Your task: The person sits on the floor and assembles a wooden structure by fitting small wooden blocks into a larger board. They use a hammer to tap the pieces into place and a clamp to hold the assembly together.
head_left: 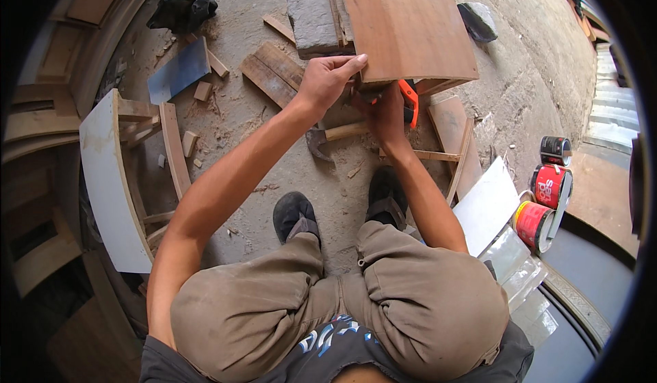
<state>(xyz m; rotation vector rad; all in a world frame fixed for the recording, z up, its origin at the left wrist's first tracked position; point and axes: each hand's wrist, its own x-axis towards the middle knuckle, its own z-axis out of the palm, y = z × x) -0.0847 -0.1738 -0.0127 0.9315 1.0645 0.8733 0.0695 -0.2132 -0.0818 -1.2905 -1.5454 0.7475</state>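
A brown wooden panel assembly point(414, 27), like a box or drawer, lies ahead of me with its near end raised over a gap. My left hand point(327, 82) is closed at its near left corner, thumb along the edge and fingers partly hidden. Just under that near edge, my right hand point(384, 113) is closed round a tool with an orange-and-black handle point(411, 102). The panel and my hand hide the tool's working end. Beneath my right hand lies a claw hammer point(345, 131), its head toward the left on the ground.
A grey stone block point(311, 15) and a dark rock point(478, 22) flank the panel. At left stand a white-faced wooden frame point(109, 185), a blue board point(179, 70) and a black plastic bag point(183, 10). Cans point(534, 226) and a white sheet point(487, 198) are at right.
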